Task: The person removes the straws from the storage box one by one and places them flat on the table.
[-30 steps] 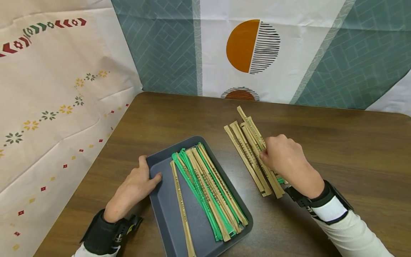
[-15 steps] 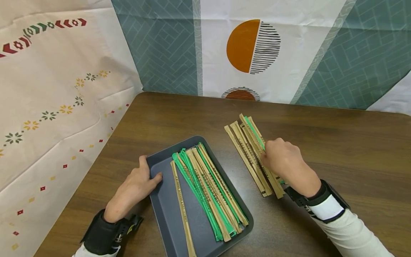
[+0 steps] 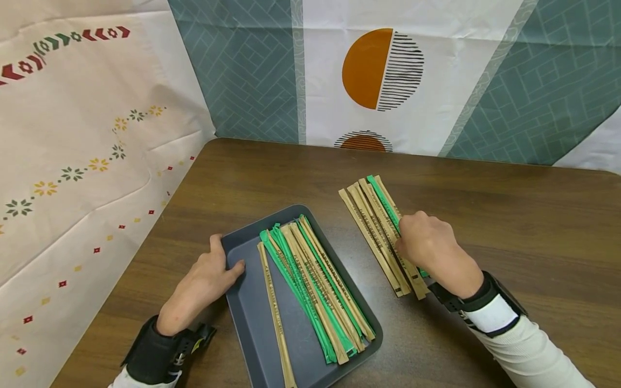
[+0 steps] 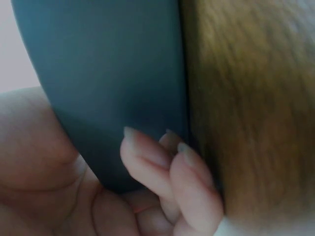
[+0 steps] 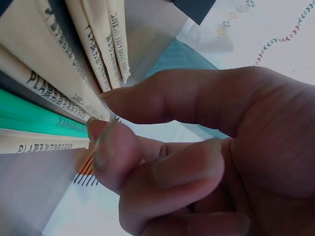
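Note:
At the left side of the grey tray [image 3: 252, 318], my left hand [image 3: 206, 280] grips the rim, thumb inside and curled fingers against the outer wall in the left wrist view. Long, thin paper-wrapped straws in tan and green lie in the tray, with one tan straw [image 3: 276, 318] apart on its left. My right hand [image 3: 429, 242] is over a second bunch of wrapped straws [image 3: 373, 237] on the table. Its thumb and index finger pinch a tan wrapped straw [image 5: 74, 96] in the right wrist view. A green wrapped straw [image 3: 385, 202] lies beside it, partly hidden by the hand.
The brown wooden table [image 3: 271, 172] reaches back to a patterned cloth [image 3: 339, 70] hanging behind it. Along the left edge is a cream cloth [image 3: 97, 161]. Black straps with devices [image 3: 160, 347] sit on both wrists.
My right hand has drawn a tan straw toward me and slightly left, into line with the others, and the green straw now shows. My left hand and the tray have stayed put.

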Available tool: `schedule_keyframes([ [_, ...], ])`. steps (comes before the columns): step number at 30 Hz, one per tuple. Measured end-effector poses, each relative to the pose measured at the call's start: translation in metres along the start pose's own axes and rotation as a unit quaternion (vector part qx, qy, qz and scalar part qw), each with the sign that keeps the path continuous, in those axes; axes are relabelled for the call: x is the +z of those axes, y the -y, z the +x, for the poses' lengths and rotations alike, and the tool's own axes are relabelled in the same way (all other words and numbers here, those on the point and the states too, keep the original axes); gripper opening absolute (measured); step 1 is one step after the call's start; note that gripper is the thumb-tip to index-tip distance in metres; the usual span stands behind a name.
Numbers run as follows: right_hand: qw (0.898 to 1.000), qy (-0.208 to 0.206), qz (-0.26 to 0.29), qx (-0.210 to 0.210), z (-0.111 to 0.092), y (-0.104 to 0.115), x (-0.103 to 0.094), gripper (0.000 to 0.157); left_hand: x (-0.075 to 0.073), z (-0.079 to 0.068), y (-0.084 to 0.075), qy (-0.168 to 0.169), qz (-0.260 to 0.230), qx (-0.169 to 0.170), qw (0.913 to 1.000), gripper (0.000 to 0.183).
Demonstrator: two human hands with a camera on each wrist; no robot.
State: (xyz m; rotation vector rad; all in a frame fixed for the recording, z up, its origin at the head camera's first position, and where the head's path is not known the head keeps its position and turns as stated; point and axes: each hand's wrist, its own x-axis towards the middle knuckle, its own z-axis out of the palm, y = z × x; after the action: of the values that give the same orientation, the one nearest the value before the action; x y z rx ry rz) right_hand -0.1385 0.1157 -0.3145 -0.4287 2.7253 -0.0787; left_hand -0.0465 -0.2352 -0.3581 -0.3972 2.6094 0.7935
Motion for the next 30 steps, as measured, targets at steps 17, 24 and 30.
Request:
schedule_keyframes([
  [17, 0.976, -0.152, 0.006, -0.152, -0.025, 0.039, 0.005, 0.017, 0.001, 0.005, 0.001, -0.004, 0.018, 0.003, 0.9998, 0.076],
  [24, 0.947, -0.205, -0.015, -0.246, -0.035, 0.058, 0.025, 0.032, -0.001, 0.004, 0.000, 0.002, 0.016, 0.000, 0.9999, 0.075],
  [30, 0.943, -0.193, -0.050, -0.266, -0.042, 0.077, 0.047, 0.036, 0.000, 0.003, 0.000, 0.000, 0.015, -0.001, 0.9999, 0.074],
])
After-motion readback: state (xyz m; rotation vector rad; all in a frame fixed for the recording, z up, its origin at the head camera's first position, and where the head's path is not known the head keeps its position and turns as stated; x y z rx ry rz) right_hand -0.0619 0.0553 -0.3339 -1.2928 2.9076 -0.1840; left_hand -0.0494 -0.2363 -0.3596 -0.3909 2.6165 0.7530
